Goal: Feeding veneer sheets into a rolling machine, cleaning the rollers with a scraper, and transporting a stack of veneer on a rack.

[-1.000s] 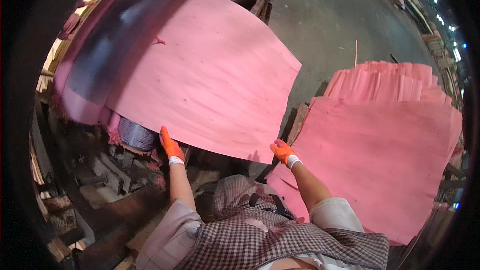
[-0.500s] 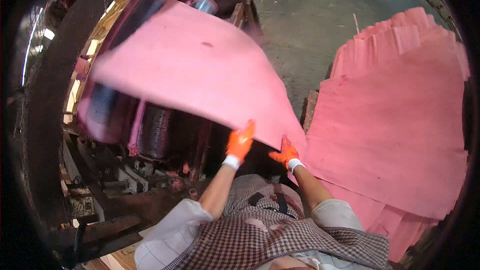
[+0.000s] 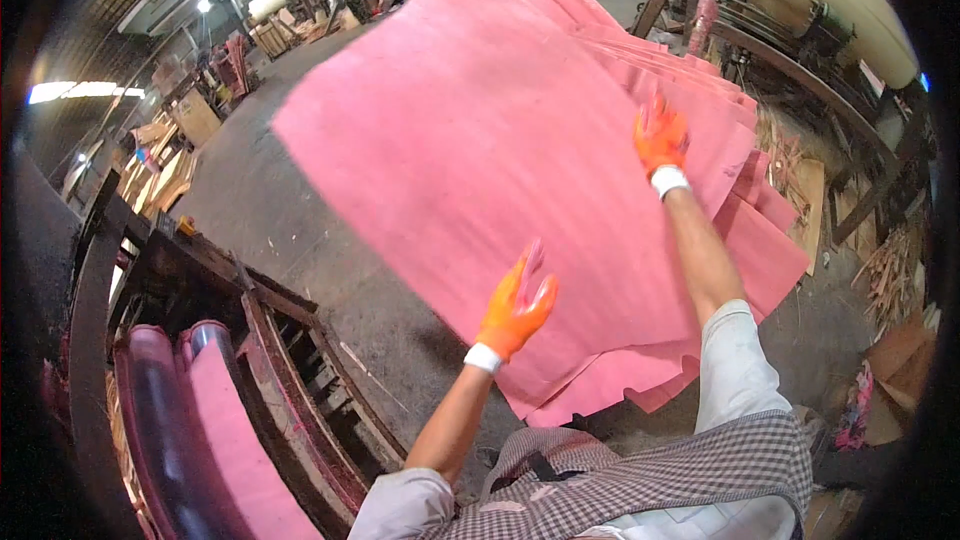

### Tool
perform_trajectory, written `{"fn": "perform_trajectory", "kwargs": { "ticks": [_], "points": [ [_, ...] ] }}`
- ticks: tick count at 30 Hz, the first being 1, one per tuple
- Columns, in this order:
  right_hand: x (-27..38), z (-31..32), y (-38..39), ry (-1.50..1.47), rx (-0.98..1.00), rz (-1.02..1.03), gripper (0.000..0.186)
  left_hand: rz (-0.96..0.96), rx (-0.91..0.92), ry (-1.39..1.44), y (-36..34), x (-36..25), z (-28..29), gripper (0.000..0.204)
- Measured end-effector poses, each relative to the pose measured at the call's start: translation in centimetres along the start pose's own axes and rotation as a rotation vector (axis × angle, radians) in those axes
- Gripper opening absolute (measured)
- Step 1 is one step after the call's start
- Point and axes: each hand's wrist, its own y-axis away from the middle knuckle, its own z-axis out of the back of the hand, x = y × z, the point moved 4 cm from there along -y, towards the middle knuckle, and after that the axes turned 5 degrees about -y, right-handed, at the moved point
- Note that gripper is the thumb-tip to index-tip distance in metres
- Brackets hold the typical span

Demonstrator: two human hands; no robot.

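The pink sheet [image 3: 470,150] lies across the pink stack [image 3: 757,250], left grip [image 3: 515,312] and right grip [image 3: 661,143] both spread over it, probably because something so wide and thin needs flattening.

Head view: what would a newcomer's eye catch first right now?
The broad pink sheet filling the middle, overlapping more pink sheets at right. Next, the orange-gloved hands: the left hand over its lower part, the right hand higher, toward its right side. Then the dark, shiny roller at lower left.
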Motion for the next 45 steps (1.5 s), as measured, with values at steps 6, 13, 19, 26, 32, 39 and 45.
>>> {"fn": "perform_trajectory", "kwargs": {
  "ticks": [6, 13, 19, 26, 32, 39, 45],
  "points": [
    [-5.5, -5.0, 7.0, 0.248, 0.19, 0.493, 0.056, 0.384, -0.092, -0.037, 12.3, 9.0, 4.8, 0.061],
    [-11.2, -20.5, 16.6, 0.518, 0.566, 0.354, 0.048, 0.56, -1.032, -0.273, 34.2, 11.5, 21.3, 0.056],
    [-12.8, -35.3, 38.0, -0.153, 1.396, 0.204, 0.047, 0.619, -1.678, 0.182, 46.1, 9.1, 20.2, 0.072],
    [13.6, -17.1, 55.8, -0.112, 1.942, 0.471, 0.071, 0.811, -2.101, 0.249, 59.0, 11.3, 18.1, 0.091],
    [21.5, -13.1, 62.9, -0.07, 2.036, 0.705, 0.069, 0.766, -2.107, 0.447, 64.0, 16.0, 22.5, 0.086],
    [23.3, -16.7, 67.0, -0.244, 1.995, 0.654, 0.072, 0.421, -1.817, 0.928, 66.8, 21.9, 27.4, 0.082],
    [23.2, -14.9, 66.6, -0.174, 2.009, 0.588, 0.093, 0.981, -1.517, 0.861, 62.3, 20.9, 22.2, 0.059]
  ]
}}
